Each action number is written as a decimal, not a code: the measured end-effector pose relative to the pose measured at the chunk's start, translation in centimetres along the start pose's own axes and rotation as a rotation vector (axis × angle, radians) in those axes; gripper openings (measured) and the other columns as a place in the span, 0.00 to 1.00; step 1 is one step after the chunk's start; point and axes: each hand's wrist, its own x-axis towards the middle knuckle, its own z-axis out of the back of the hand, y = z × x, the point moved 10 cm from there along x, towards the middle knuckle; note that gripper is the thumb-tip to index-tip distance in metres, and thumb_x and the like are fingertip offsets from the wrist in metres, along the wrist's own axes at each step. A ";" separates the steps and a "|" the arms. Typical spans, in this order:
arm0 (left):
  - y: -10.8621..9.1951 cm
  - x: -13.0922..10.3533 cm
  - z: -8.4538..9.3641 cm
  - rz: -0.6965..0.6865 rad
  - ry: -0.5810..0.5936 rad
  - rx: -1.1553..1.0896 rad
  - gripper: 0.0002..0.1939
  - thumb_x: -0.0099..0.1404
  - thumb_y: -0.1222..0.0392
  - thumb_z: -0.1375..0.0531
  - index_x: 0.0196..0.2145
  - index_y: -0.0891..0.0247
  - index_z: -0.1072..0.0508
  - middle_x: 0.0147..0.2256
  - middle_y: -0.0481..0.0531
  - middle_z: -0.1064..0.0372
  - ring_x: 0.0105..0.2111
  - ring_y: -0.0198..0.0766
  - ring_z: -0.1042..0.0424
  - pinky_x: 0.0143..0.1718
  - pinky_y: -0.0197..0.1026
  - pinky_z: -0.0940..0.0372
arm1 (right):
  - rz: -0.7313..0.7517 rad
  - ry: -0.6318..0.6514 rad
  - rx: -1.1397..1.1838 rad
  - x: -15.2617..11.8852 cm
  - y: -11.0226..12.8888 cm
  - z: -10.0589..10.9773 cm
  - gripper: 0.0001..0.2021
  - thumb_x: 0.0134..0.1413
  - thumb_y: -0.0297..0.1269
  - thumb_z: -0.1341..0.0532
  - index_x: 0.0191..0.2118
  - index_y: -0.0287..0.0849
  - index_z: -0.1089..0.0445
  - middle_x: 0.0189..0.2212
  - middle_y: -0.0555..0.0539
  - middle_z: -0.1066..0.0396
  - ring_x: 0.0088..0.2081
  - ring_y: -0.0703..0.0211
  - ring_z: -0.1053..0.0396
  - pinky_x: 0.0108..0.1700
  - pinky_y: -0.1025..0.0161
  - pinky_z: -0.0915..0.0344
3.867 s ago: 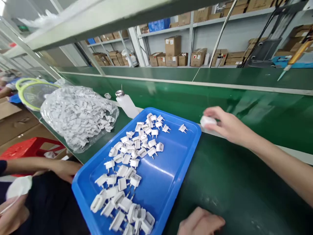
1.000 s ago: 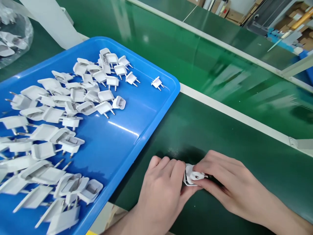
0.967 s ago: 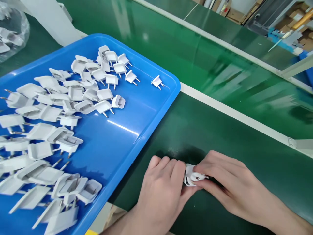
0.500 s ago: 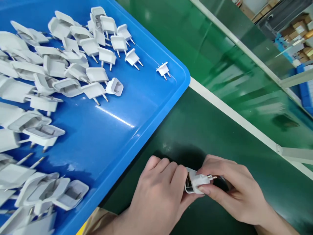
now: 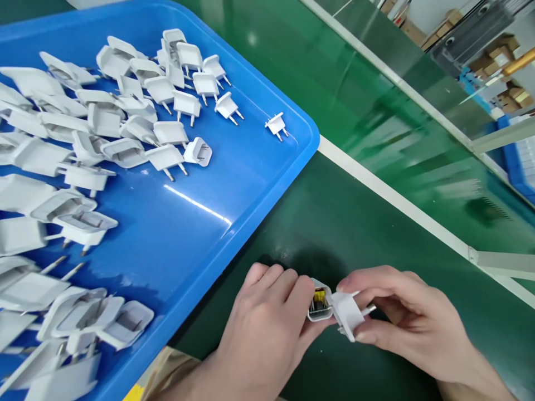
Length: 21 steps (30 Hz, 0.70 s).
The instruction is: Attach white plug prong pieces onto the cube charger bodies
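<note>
In the head view, my left hand (image 5: 267, 328) is closed round a white charger housing (image 5: 320, 318). The housing's open end faces right and shows a yellow part and circuit board inside. Most of the housing is hidden under my fingers. Between thumb and fingers, my right hand (image 5: 409, 317) pinches a white two-pin plug cover (image 5: 348, 313), its pins pointing right towards my palm. The cover is tilted beside the housing's open end, and its near edge is close to or touching the rim.
A blue tray (image 5: 251, 220) on the left holds several white plug covers (image 5: 169, 132), with one small plug piece (image 5: 276, 126) alone near its corner. The green table (image 5: 376, 223) has a white rail (image 5: 393, 192) across it. Boxes (image 5: 499, 55) stand far right.
The plug cover has come away from the housing and turned in my right hand, exposing the housing's inside. My left hand shifted slightly left. The camera view moved a little.
</note>
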 end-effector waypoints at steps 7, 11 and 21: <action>-0.1 -1.0 0.5 -0.015 0.041 0.009 0.04 0.68 0.68 0.44 0.37 0.62 0.35 0.30 0.49 0.35 0.30 0.42 0.40 0.34 0.46 0.50 | 0.292 -0.033 -0.601 -0.9 2.5 -2.7 0.12 0.66 0.36 0.35 0.51 0.42 0.33 0.26 0.51 0.33 0.24 0.59 0.41 0.23 0.59 0.41; -0.2 -1.3 1.1 -0.019 0.023 -0.009 0.03 0.69 0.68 0.44 0.38 0.62 0.34 0.31 0.48 0.35 0.31 0.42 0.40 0.35 0.46 0.49 | 0.412 -0.073 -0.774 -1.0 3.0 -4.2 0.11 0.64 0.34 0.33 0.47 0.39 0.32 0.25 0.50 0.37 0.25 0.57 0.43 0.23 0.56 0.45; 0.2 -1.3 0.6 -0.017 0.073 -0.016 0.02 0.71 0.64 0.42 0.38 0.62 0.34 0.31 0.48 0.34 0.31 0.41 0.39 0.36 0.46 0.49 | 0.430 0.002 -0.732 -1.5 3.0 -4.9 0.08 0.63 0.25 0.36 0.46 0.39 0.30 0.29 0.48 0.32 0.29 0.55 0.37 0.26 0.54 0.39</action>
